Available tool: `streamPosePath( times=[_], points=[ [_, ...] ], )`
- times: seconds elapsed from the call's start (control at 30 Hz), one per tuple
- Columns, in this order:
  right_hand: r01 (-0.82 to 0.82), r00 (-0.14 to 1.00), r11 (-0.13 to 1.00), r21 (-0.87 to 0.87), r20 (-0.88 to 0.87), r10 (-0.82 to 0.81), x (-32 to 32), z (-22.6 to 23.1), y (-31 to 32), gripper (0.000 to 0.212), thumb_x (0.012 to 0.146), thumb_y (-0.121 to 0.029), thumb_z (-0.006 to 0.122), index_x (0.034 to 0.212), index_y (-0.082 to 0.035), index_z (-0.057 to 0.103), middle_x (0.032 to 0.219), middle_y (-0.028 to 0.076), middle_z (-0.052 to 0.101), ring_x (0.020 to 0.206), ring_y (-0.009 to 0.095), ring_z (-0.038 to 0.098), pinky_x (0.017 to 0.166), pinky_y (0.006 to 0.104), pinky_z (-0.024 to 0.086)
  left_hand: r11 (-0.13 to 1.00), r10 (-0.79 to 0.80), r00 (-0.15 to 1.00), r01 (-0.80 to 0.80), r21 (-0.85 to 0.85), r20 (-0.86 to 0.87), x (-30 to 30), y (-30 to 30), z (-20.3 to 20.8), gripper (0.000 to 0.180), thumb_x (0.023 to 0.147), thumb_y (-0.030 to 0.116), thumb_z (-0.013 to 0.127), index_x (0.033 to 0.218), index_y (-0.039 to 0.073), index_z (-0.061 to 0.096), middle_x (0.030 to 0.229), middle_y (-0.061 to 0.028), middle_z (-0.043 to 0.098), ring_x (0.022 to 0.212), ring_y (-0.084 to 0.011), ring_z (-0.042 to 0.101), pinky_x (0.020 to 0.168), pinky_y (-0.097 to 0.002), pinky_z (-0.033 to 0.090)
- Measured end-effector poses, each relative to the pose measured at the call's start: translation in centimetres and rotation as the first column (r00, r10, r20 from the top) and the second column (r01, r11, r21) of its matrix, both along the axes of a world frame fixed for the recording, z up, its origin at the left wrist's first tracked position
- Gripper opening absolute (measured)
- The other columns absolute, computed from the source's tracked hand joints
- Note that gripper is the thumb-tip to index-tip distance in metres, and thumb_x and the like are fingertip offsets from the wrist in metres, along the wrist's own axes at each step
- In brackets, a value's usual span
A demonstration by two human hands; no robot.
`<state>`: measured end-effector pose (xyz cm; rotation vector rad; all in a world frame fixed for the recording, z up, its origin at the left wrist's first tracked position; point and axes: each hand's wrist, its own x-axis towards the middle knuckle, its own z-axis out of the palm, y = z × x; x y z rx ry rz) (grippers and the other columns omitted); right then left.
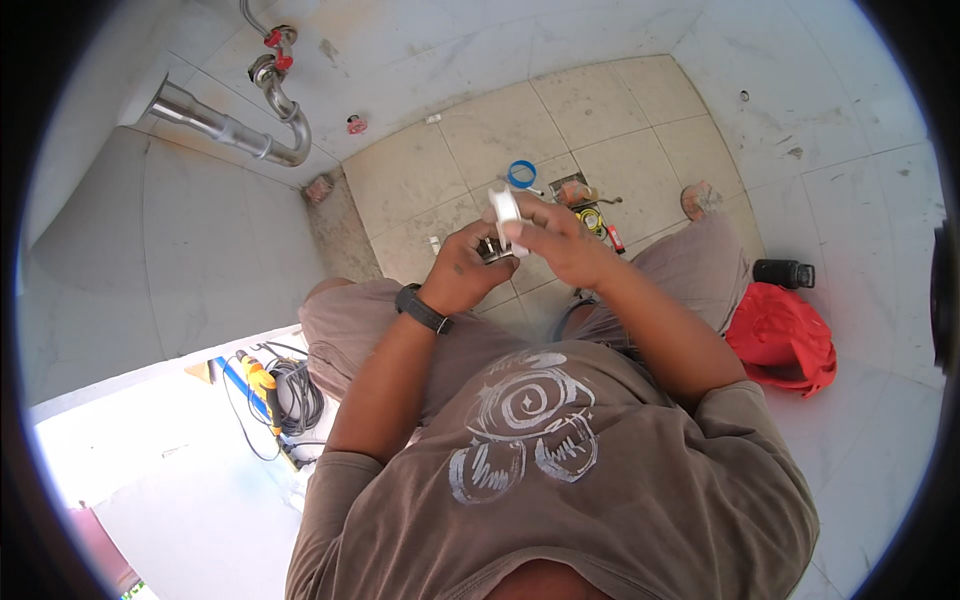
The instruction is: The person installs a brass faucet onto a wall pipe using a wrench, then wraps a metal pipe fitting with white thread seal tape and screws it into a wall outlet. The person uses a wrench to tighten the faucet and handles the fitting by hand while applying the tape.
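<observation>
Tiled floor (590,105) underneath. Both forearms (655,328) bent inward, hands meeting mid-air over it. Right hand (572,245) angled leftward, fingers and thumb pinched nearly closed on white spool (506,208). Left hand (463,275) curled, fingers closed round small metal fitting (490,249). Spool sits upright-ish between hands; fitting partly hidden, just below.

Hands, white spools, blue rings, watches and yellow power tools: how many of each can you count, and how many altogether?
Hands: 2 (left hand, right hand)
White spool: 1
Blue ring: 1
Black watch: 1
Yellow power tool: 1
Total: 6
</observation>
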<state>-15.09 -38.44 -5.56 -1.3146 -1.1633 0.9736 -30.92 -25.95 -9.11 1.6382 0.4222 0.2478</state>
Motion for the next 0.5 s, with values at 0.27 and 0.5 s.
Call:
streamPosePath(
  times=[0.27, 0.5],
  points=[
    [0.236, 0.969, 0.944, -0.231, 0.125, -0.212, 0.5, -3.7, -0.6, 0.061, 0.104, -0.054, 0.048, 0.096, 0.004, 0.065, 0.086, 0.016, 0.061, 0.082, 0.02, 0.055, 0.077, 0.0381, 0.045, 0.99, 0.024, 1.0, -0.024, -0.141, -0.003, -0.4, 0.9, 0.5, 0.021, 0.084, 0.008, 0.077, 0.101, 0.004, 0.065, 0.087, -0.0004, 0.064, 0.075, -0.0071, 0.059, 0.067, -0.0249, 0.049],
    [0.065, 0.953, 0.929, -0.365, 0.3, 0.052, 0.3, -2.7, -3.1, 0.05, 0.102, -0.045, 0.055, 0.094, 0.003, 0.066, 0.08, 0.018, 0.062, 0.079, 0.031, 0.06, 0.08, 0.0439, 0.044, 0.971, 0.074, 0.997, -0.072, -0.227, 0.0, -0.9, 0.7, 0.7, 0.023, 0.088, 0.007, 0.075, 0.106, 0.003, 0.063, 0.089, -0.0028, 0.065, 0.072, -0.0076, 0.062, 0.064, -0.0227, 0.051]
  ],
)
